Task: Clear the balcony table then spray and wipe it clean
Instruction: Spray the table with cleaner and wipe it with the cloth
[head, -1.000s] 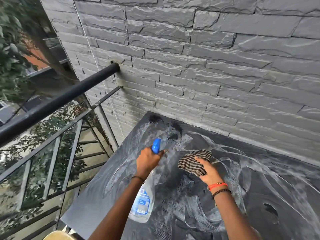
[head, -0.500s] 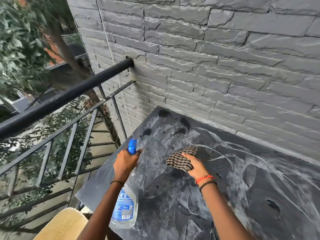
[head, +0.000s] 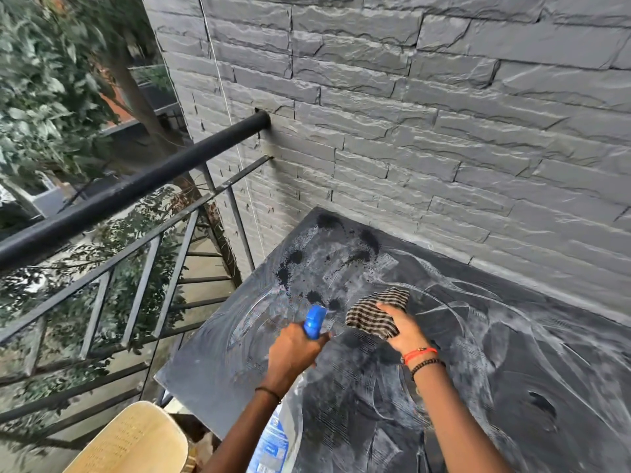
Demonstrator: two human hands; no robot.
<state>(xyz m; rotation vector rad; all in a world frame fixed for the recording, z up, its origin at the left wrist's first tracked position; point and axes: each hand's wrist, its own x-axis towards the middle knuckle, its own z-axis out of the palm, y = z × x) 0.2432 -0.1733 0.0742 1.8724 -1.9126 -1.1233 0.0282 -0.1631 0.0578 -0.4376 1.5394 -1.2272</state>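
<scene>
Fingers of left hand (head: 292, 349) curled round spray bottle (head: 316, 322), frame centre; checked cloth (head: 374, 315) gripped by right hand (head: 406, 331) on table (head: 512, 370).

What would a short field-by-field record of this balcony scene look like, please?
left hand: grips the spray bottle by its blue trigger head
right hand: holds the bunched checked cloth against the table
table: dark top, smeared with whitish wipe streaks and dark wet spots
surroundings: grey stone wall behind, black railing at left, wooden chair at lower left
</scene>
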